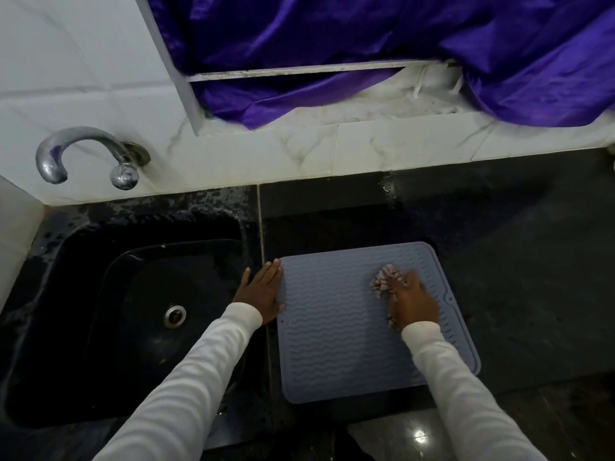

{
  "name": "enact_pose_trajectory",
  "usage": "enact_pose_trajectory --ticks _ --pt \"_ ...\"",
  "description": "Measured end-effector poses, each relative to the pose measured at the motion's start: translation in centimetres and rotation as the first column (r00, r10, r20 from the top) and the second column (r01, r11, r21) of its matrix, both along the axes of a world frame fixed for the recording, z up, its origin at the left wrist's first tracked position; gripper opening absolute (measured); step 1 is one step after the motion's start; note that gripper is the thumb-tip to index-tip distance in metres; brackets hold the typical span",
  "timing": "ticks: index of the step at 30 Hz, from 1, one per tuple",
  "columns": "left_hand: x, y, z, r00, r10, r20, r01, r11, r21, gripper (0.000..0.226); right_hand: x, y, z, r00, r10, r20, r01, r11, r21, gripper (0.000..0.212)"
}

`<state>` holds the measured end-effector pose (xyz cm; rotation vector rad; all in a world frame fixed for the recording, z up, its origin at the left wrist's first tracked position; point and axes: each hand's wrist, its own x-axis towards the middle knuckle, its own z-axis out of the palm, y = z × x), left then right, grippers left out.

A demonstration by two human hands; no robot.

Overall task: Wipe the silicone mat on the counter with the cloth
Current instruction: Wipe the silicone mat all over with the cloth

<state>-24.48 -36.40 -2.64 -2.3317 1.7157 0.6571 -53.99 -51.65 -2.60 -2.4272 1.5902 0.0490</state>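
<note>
Grey mat [349, 327] lies flat lower centre on the dark desk [515, 261], right hand [411, 302] pressing a bunched cloth [386, 281] under curled fingers, left hand [263, 292] flat, fingers straight, on its left edge beside the sink [133, 311].

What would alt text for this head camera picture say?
A right hand presses a cloth on a grey mat on a dark counter; the left hand lies flat at the mat's left edge, beside a sink.
</note>
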Motion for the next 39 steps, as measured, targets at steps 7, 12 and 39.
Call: enact_pose_trajectory --ticks 7,12,39 --pt "-0.2 0.1 0.2 0.999 0.028 -0.029 -0.028 1.000 0.010 0.084 -6.3 -5.0 0.3 0.967 -0.255 0.026 0.256 0.966 -0.037 0.045" --pt "0.0 0.3 0.3 0.997 0.040 -0.069 -0.040 0.999 -0.007 0.086 -5.8 -5.0 1.3 0.949 -0.299 0.103 0.304 0.952 -0.028 0.040" --pt "0.5 0.8 0.2 0.996 0.017 -0.082 -0.016 1.000 0.006 0.096 1.7 2.2 -2.4 0.992 0.115 0.043 -0.117 0.993 0.036 0.060"
